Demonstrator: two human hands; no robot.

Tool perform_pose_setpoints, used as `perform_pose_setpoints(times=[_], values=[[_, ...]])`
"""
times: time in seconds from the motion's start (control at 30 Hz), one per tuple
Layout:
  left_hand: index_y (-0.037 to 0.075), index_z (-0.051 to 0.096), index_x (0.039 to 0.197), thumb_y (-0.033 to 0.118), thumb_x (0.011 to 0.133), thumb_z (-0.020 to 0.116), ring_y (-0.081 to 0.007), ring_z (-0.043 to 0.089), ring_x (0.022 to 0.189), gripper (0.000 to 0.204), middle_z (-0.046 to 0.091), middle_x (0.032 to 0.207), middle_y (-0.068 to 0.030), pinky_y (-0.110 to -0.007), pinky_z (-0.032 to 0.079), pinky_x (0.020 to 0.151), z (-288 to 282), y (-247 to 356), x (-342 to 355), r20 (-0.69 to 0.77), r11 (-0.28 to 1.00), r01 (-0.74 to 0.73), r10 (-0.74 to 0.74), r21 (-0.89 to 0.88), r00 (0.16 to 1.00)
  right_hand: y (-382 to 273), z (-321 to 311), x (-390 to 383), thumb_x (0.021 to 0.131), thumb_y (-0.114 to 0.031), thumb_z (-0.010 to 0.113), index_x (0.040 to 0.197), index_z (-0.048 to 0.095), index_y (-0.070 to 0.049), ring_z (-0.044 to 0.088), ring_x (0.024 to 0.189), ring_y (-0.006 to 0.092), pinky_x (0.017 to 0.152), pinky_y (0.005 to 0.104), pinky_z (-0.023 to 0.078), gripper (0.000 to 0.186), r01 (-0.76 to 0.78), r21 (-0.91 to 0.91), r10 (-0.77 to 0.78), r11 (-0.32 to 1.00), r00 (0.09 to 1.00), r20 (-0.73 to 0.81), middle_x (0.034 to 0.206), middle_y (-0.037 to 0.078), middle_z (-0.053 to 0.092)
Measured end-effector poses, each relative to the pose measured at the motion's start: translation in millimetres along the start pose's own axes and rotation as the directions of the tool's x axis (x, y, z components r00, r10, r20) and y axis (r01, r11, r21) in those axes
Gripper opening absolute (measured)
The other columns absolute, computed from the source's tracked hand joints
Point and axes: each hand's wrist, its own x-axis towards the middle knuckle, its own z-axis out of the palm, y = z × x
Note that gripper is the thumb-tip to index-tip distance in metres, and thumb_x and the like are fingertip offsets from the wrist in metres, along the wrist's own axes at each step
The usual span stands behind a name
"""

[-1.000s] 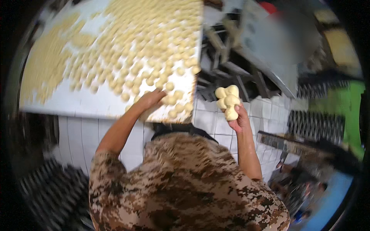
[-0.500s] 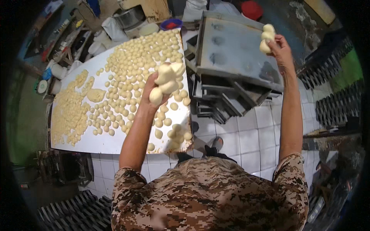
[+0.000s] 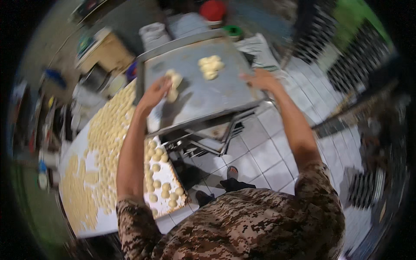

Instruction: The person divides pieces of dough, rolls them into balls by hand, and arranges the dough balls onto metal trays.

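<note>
A clump of pale dough balls [image 3: 173, 82] is in the fingers of my left hand [image 3: 154, 94], over the left part of a grey metal tray [image 3: 203, 97]. The dark shadow below suggests that this dough is held just above the metal. Another dough clump [image 3: 210, 67] rests on the tray right of the middle. My right hand [image 3: 261, 80] is at the tray's right edge, empty, with its fingers stretched out and slightly blurred.
Many dough balls cover a white table [image 3: 164, 203] to the left of the tray. The tray sits on a metal rack [image 3: 208, 145]. Behind stand a red round object [image 3: 212, 10] and a green tub [image 3: 233, 31]; a white sack [image 3: 256, 50] lies to the right.
My view has turned right toward the tray. The dough clump from my right hand now appears on the tray, and that hand is empty. My left hand has moved from the table to the tray.
</note>
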Motion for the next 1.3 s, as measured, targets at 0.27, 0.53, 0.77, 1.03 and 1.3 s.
perform_pose_setpoints(times=[0.27,0.53,0.77,1.03,1.3], values=[[0.002,0.054,0.151,0.010,0.103,0.067,-0.0243,0.066,0.107,0.050,0.064,0.141,-0.0140,-0.033,0.053,0.094,79.3,76.9,-74.8,-0.276,0.929,-0.233,0.314,0.288,0.909,48.5,72.2,-36.1,0.089,-0.028,0.069,0.103,0.073,0.005,0.071,0.091,0.0319,0.075,0.0417,0.057,0.035,-0.194,0.594,0.252,0.781,0.968,-0.015,0.103,0.022,0.074],[-0.008,0.049,0.146,0.024,0.108,0.057,-0.0416,0.055,0.129,0.050,0.061,0.140,-0.0247,-0.054,0.039,0.112,190.0,25.4,-313.2,-0.143,0.735,-0.613,0.667,0.290,0.731,115.3,183.1,-326.3,0.090,-0.030,0.070,0.097,0.072,0.012,0.071,0.083,0.0247,0.073,0.0417,0.056,0.043,-0.189,0.903,0.590,0.385,0.803,-0.083,0.086,0.022,0.073],[-0.006,0.052,0.144,0.034,0.111,0.052,-0.0442,0.053,0.126,0.052,0.056,0.135,-0.0280,-0.055,0.042,0.106,287.3,-99.8,-412.4,0.524,0.840,-0.409,0.183,0.355,0.832,191.7,350.8,-528.3,0.088,-0.032,0.069,0.101,0.074,0.008,0.064,0.082,0.0204,0.071,0.0407,0.051,0.042,-0.129,0.990,0.808,0.054,0.588,0.033,0.086,0.018,0.072],[-0.002,0.056,0.142,0.034,0.103,0.063,-0.0452,0.054,0.122,0.054,0.061,0.128,-0.0248,-0.054,0.041,0.106,242.4,-139.1,-396.1,0.664,0.787,-0.323,-0.143,0.526,0.734,302.3,646.2,-568.5,0.087,-0.018,0.068,0.084,0.073,-0.003,0.067,0.076,0.0267,0.072,0.0414,0.054,0.016,-0.460,0.240,0.510,0.855,0.830,-0.225,0.084,0.012,0.075],[-0.003,0.061,0.136,0.038,0.101,0.065,-0.0444,0.063,0.104,0.054,0.067,0.120,-0.0245,-0.053,0.050,0.088,192.8,-184.0,-398.9,0.548,0.669,-0.373,-0.061,0.643,0.834,262.1,692.8,-408.1,0.085,-0.013,0.063,0.072,0.063,-0.001,0.053,0.061,0.0159,0.054,0.0373,0.041,0.017,-0.117,0.937,0.912,-0.330,0.217,0.348,0.069,0.002,0.057]])
